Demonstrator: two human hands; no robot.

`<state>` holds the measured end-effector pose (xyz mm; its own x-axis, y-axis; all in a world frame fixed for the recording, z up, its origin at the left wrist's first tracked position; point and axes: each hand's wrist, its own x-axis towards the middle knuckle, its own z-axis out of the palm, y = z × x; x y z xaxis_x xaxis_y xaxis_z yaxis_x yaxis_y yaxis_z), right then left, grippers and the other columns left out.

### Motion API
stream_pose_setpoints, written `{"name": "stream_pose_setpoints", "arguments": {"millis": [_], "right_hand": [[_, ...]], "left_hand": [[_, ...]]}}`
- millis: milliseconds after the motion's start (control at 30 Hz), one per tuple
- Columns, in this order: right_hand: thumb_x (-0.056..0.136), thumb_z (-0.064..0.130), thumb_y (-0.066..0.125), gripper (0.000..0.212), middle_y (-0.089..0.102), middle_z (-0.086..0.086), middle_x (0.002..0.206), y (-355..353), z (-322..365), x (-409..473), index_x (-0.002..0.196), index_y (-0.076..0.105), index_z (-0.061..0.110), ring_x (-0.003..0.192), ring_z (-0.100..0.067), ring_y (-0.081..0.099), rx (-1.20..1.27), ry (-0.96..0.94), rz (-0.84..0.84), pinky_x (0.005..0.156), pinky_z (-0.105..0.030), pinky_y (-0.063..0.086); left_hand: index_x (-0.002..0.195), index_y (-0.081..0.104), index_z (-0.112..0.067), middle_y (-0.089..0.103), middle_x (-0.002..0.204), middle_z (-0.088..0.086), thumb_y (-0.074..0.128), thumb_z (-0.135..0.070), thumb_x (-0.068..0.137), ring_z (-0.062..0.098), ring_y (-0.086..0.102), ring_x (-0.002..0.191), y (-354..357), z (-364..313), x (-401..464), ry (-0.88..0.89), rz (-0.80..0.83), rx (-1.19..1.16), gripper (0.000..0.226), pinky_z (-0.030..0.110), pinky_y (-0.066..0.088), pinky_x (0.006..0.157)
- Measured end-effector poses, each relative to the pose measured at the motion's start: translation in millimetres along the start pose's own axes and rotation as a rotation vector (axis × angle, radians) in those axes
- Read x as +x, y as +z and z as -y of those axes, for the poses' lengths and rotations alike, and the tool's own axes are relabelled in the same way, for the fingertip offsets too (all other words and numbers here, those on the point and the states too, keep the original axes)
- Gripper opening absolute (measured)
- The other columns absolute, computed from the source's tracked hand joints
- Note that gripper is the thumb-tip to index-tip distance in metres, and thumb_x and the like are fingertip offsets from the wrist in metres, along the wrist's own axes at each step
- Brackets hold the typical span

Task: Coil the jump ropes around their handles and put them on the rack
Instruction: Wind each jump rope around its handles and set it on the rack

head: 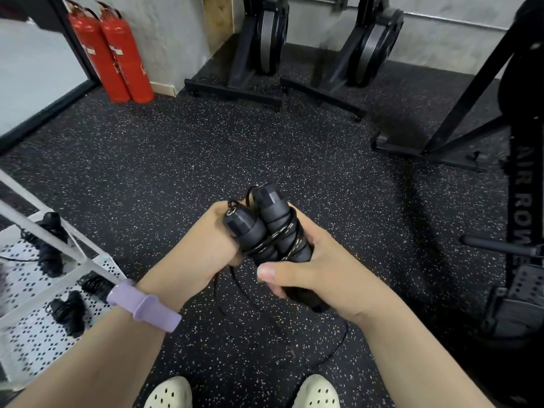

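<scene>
Jump rope handles [266, 228]: matt black foam, plastic end caps. Floor [176, 160]: speckled rubber, rough. Rack shelf [35, 328]: perforated white metal. 2 fire extinguishers [113, 57]: glossy red.

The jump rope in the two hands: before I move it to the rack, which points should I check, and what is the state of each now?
1. Both handles held side by side: ok, left hand and right hand each have a grip on them.
2. Cord coiled around the handles: ok in part, several turns show.
3. All cord taken up: not ok, a loose cord hangs below the hands to the floor.
4. Cord end secured: cannot tell.
5. Free place on the rack: ok, bare shelf shows between the coiled ropes there.
</scene>
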<state>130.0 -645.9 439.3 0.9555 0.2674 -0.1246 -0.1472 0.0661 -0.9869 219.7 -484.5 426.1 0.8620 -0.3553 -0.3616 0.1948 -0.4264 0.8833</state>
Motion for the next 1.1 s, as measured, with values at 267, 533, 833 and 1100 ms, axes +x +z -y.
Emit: {"name": "stream_pose_setpoints", "arguments": {"millis": [267,533,833,1100], "right_hand": [[0.086,0.016,0.082,0.027,0.070,-0.005,0.084,-8,-8,7,0.107,0.064,0.018,0.066,-0.021,0.059,0.000,0.027,-0.289,0.060,-0.031,0.052],[0.087,0.024,0.082,0.029,0.072,-0.010,0.083,-20,-10,9,0.107,0.064,0.015,0.066,-0.023,0.059,0.061,0.009,-0.584,0.060,-0.036,0.052],[0.081,0.041,0.086,0.041,0.072,0.005,0.093,-41,-15,1,0.108,0.058,0.029,0.072,-0.014,0.065,-0.342,0.231,-0.695,0.068,-0.031,0.048],[0.066,0.043,0.095,0.067,0.067,0.012,0.114,-5,-24,13,0.121,0.057,0.043,0.100,-0.008,0.064,-0.809,0.519,-0.082,0.087,-0.032,0.053]], "left_hand": [[0.067,0.052,-0.018,0.049,0.046,-0.011,0.041,-0.036,0.106,0.006,0.035,0.038,7,0,-9,0.173,-0.125,0.349,0.045,0.020,0.028,0.041],[0.080,0.060,-0.016,0.067,0.070,0.003,0.025,-0.059,0.105,0.020,0.064,0.065,-5,8,-7,0.033,-0.170,0.665,0.061,0.034,0.048,0.063],[0.062,0.044,-0.013,0.045,0.050,-0.005,0.041,-0.044,0.104,0.012,0.040,0.047,-13,-3,-15,0.416,-0.446,0.490,0.052,0.030,0.035,0.052],[0.062,0.038,-0.025,0.040,0.050,-0.008,0.041,-0.058,0.098,0.012,0.041,0.050,1,-2,-21,0.682,-0.124,0.616,0.049,0.025,0.030,0.049]]}}
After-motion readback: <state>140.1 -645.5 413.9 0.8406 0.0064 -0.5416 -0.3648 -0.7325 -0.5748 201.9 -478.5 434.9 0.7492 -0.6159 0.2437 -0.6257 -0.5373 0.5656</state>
